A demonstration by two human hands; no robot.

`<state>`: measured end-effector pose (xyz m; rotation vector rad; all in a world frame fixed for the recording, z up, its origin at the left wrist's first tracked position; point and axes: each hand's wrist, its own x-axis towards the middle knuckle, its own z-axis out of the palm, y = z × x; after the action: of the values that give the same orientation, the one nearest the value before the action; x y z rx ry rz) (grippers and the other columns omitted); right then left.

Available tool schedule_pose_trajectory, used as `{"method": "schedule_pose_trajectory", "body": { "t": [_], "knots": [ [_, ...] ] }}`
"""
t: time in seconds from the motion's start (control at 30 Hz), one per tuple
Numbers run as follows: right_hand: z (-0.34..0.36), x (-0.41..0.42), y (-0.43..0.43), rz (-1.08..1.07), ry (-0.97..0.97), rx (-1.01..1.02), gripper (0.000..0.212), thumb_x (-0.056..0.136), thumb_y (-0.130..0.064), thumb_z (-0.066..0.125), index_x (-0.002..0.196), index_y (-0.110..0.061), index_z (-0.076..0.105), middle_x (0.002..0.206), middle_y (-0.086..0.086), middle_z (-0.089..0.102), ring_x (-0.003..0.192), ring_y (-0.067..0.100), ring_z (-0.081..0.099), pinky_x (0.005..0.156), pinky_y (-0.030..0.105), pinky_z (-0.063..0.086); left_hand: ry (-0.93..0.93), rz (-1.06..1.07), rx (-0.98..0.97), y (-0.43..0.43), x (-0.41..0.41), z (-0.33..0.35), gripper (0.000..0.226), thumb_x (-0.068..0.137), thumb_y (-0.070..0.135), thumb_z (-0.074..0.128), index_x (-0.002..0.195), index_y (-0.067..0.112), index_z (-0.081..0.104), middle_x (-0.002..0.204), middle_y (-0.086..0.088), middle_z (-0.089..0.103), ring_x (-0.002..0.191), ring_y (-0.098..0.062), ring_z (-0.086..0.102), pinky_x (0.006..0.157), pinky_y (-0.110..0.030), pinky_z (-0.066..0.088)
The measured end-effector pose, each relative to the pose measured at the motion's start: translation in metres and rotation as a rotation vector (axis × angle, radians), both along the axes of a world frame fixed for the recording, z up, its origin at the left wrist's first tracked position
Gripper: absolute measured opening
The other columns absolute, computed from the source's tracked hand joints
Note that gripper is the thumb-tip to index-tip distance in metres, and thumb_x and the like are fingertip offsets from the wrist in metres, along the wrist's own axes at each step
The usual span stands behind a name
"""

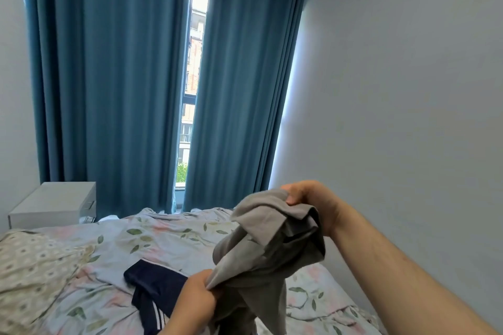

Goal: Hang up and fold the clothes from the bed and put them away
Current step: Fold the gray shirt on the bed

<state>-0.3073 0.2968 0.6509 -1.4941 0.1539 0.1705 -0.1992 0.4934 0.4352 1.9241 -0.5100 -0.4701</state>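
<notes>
Small bedroom, pale grey-blue wall (394, 90) on the right. Blue curtains (109, 76) hang floor-length across the far side, parted at the middle to a narrow strip of window (194, 76); buildings and some greenery show outside.

Far left corner: white bedside cabinet (54, 204), nothing on its top. Drawer fronts are seen only at a steep angle, so what is inside cannot be told.

Grey garment (272, 242): held up in the air over the near right part of the bed (163, 242), bunched and creased.
- Right hand (313, 201) is at its upper end, fingers curled round a gathered wad of the cloth.
- Left hand (194, 299) is at its lower edge, thumb and fingers pinching a fold.
- Long axis between the hands runs on a slant, upper right down to lower left. The loose remainder hangs straight down below the hands and out of the bottom of the view.

Navy garment (155, 285) with white stripes lies flat on the bed, just left of the left hand. It runs lengthwise from mid-bed toward the near edge, striped end nearer.

Bed cover is a rumpled floral print, green leaves and pink on pale ground. A patterned pillow (30, 266) lies at the left end.
</notes>
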Motion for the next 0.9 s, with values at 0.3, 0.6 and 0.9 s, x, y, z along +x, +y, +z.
{"method": "schedule_pose_trajectory", "body": {
  "t": [0.3,0.6,0.9],
  "knots": [
    [-0.030,-0.019,-0.007,-0.072,0.232,-0.949,0.027,0.091,-0.026,0.054,0.116,-0.029,0.064,0.114,-0.014,0.063,0.101,0.006,0.059,0.086,0.022,0.048,-0.284,0.023,-0.366,0.007,-0.012,0.045,0.044,0.083,-0.007,0.054,0.089,0.033,0.072,0.085,0.010,0.074,0.077,0.003,0.065,0.067,-0.011,0.049],
    [-0.092,0.009,0.047,-0.112,0.028,-0.504,0.032,0.092,-0.043,0.066,0.097,-0.012,0.072,0.100,0.005,0.070,0.093,0.022,0.064,0.092,0.040,0.050,-0.671,-0.120,-0.429,0.014,-0.042,0.052,0.031,0.091,0.009,0.065,0.107,0.036,0.070,0.121,0.010,0.063,0.110,-0.012,0.064,0.084,-0.036,0.056],
    [-0.090,0.003,0.045,-0.178,-0.108,-0.252,0.022,0.099,-0.006,0.056,0.091,-0.016,0.074,0.089,0.007,0.072,0.075,0.015,0.065,0.073,0.028,0.053,-0.571,-0.097,-0.488,0.035,-0.050,0.028,0.057,0.072,0.018,0.067,0.125,0.039,0.061,0.129,0.011,0.057,0.119,-0.010,0.058,0.093,-0.016,0.045]
  ]
}}
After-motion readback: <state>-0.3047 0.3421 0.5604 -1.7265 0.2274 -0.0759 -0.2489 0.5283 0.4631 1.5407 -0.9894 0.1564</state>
